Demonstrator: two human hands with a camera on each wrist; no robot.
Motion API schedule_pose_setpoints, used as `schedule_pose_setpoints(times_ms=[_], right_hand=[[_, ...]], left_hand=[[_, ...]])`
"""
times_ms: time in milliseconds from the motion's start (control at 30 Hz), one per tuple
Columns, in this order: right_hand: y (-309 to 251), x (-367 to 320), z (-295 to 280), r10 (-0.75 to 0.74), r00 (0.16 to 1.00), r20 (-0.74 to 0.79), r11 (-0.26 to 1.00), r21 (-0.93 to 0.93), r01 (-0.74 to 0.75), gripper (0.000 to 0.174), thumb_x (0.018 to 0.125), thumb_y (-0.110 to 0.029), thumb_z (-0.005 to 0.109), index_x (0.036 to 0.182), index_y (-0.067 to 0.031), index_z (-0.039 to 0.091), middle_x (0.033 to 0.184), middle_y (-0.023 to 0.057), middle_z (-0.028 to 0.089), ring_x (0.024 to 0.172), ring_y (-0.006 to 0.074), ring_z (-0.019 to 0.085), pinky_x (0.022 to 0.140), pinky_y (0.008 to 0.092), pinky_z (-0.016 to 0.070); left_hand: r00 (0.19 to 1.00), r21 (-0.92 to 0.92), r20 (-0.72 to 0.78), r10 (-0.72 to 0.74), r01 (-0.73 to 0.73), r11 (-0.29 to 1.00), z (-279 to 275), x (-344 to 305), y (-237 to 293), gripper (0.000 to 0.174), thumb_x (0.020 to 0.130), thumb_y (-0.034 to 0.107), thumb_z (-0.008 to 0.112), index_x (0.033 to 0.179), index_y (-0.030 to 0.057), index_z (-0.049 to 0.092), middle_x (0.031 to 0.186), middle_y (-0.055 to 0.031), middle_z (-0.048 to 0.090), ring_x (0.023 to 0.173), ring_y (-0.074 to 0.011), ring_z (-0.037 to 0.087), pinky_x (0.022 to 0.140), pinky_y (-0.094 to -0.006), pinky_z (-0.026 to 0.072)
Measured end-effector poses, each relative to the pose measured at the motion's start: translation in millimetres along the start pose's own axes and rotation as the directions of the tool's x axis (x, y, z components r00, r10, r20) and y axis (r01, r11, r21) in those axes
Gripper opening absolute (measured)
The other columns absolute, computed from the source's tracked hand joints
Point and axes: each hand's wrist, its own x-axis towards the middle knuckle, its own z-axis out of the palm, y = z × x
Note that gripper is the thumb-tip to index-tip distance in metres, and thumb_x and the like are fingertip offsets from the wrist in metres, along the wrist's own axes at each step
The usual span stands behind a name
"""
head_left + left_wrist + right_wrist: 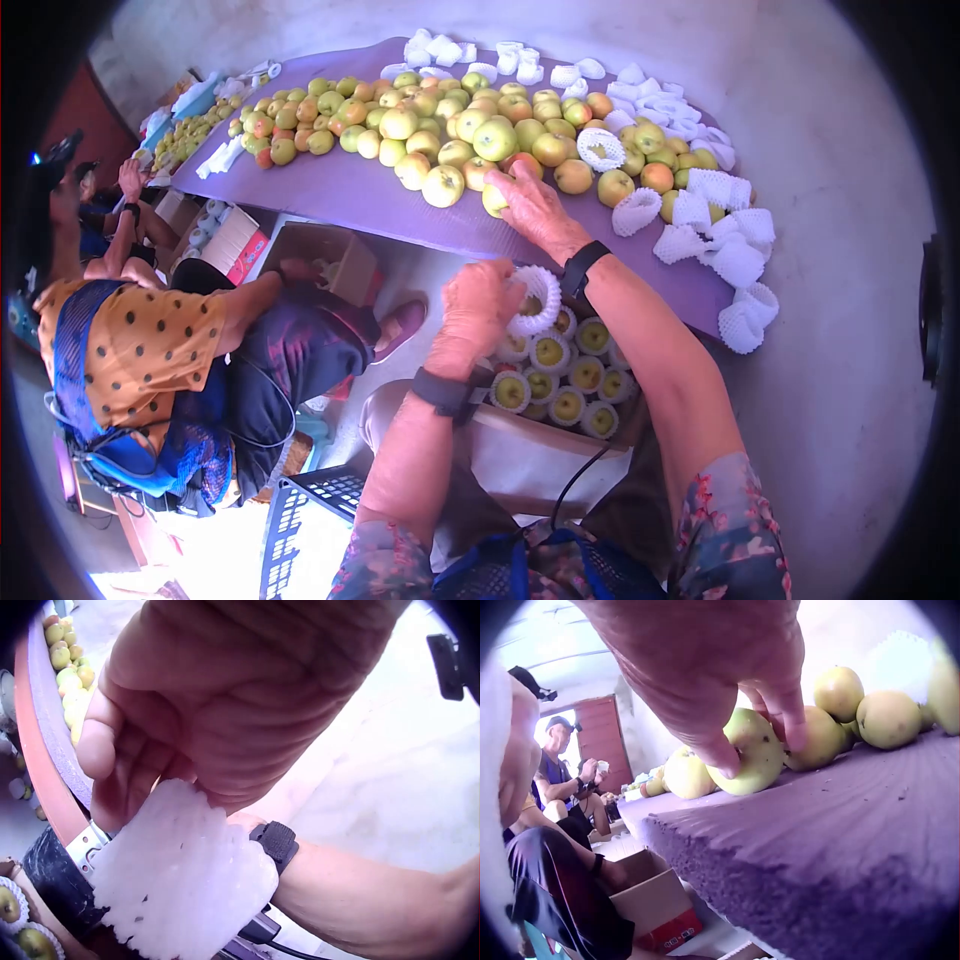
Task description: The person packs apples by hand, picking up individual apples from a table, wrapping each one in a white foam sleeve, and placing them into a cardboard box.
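My left hand (478, 303) pinches a white foam fruit net (184, 877), which hangs from the fingers with its round mouth facing up and right in the head view. On the purple padded table (345, 195), my right hand (540, 208) grips a yellow-green apple (756, 759) near the front edge. Its thumb lies on the near side of the apple and the fingers reach around the far side. Other apples (440, 150) lie heaped behind it. Below the left hand, a cardboard box (535, 425) holds several apples in foam nets.
Loose foam nets (735, 240) lie along the table's right end and back. A person in a spotted shirt (150, 345) sits at the left beside an open carton (345, 270). A black plastic crate (285, 530) stands on the floor, lower left.
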Motion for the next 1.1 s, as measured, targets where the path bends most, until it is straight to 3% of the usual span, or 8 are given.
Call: schedule_pose_setpoints(times_ms=[100,300,467,600,733,900,1033,1100], right_hand=[[18,-9,-5,-0.123,0.977,-0.171,0.985,0.097,0.141,0.053,0.073,-0.004,0.07,0.121,-0.0145,0.051,0.12,0.0192,0.051,0.111,0.039,0.056,0.09,0.0447,0.0501],[39,-38,-39,0.308,0.951,0.0,0.786,0.564,-0.255,0.053,0.071,-0.016,0.077,0.117,-0.0095,0.054,0.104,0.0175,0.064,0.1,0.0327,0.063,0.086,0.0398,0.0504],[36,-87,-80,0.459,0.877,0.142,0.182,0.951,-0.249,0.05,0.081,-0.018,0.074,0.123,-0.0014,0.052,0.109,0.0134,0.062,0.091,0.02,0.066,0.072,0.0328,0.0565],[23,-120,-90,0.301,0.939,0.163,-0.115,0.984,-0.134,0.043,0.088,-0.014,0.065,0.125,0.0028,0.051,0.115,0.0123,0.062,0.102,0.0207,0.064,0.082,0.0367,0.0549],[3,-130,-101,0.134,0.974,0.181,-0.117,0.979,-0.166,0.043,0.086,-0.011,0.065,0.124,0.0024,0.053,0.117,0.0113,0.061,0.105,0.0203,0.062,0.088,0.0351,0.0527],[-20,-140,-98,0.053,0.978,0.204,0.161,0.964,-0.21,0.054,0.076,-0.02,0.076,0.123,-0.0001,0.057,0.114,0.0094,0.061,0.106,0.0185,0.06,0.094,0.0292,0.0469],[-4,-139,-93,0.137,0.99,0.024,0.542,0.835,-0.095,0.053,0.069,-0.028,0.079,0.115,-0.0042,0.065,0.138,0.0184,0.044,0.121,0.0233,0.052,0.105,0.0361,0.0374],[7,-139,-89,0.182,0.982,0.042,0.563,0.815,-0.139,0.054,0.07,-0.027,0.079,0.116,-0.0029,0.064,0.142,0.0188,0.039,0.118,0.0225,0.054,0.103,0.0347,0.04]], left_hand=[[0.992,-0.095,-0.125,-0.037,0.025,0.995,1,3,-3,0.029,0.078,0.03,0.068,0.093,0.0051,0.069,0.08,-0.0179,0.068,0.077,-0.0366,0.067,0.071,-0.044,0.0528],[0.944,-0.224,-0.316,-0.099,0.028,0.974,2,9,-2,0.026,0.079,0.025,0.066,0.09,0.0015,0.066,0.075,-0.0174,0.067,0.072,-0.0343,0.067,0.069,-0.0411,0.0525],[0.919,-0.194,-0.375,-0.12,0.049,0.98,5,14,2,0.024,0.078,0.024,0.066,0.091,0.0038,0.063,0.072,-0.0155,0.066,0.07,-0.0329,0.067,0.066,-0.0419,0.0522],[0.909,-0.129,-0.412,-0.069,0.017,0.992,10,15,10,0.022,0.079,0.022,0.065,0.094,0.0062,0.064,0.071,-0.0145,0.064,0.068,-0.0328,0.066,0.064,-0.0432,0.0514],[0.909,-0.045,-0.416,0.014,-0.035,0.998,23,17,13,0.02,0.078,0.022,0.067,0.094,0.0095,0.065,0.071,-0.0141,0.065,0.069,-0.0342,0.066,0.063,-0.0439,0.0512],[0.956,-0.071,-0.292,0.017,-0.04,0.997,27,15,25,0.021,0.08,0.02,0.069,0.096,0.0083,0.065,0.082,-0.0155,0.069,0.079,-0.0353,0.068,0.068,-0.0431,0.052],[0.941,-0.171,-0.338,-0.017,-0.044,0.984,37,19,25,0.021,0.076,0.019,0.073,0.094,0.0089,0.067,0.076,-0.012,0.069,0.07,-0.0259,0.069,0.063,-0.0368,0.0524],[0.948,-0.225,-0.311,-0.069,-0.003,0.974,35,20,31,0.022,0.078,0.018,0.073,0.096,0.0071,0.068,0.075,-0.0107,0.069,0.068,-0.021,0.068,0.063,-0.0346,0.0522]])
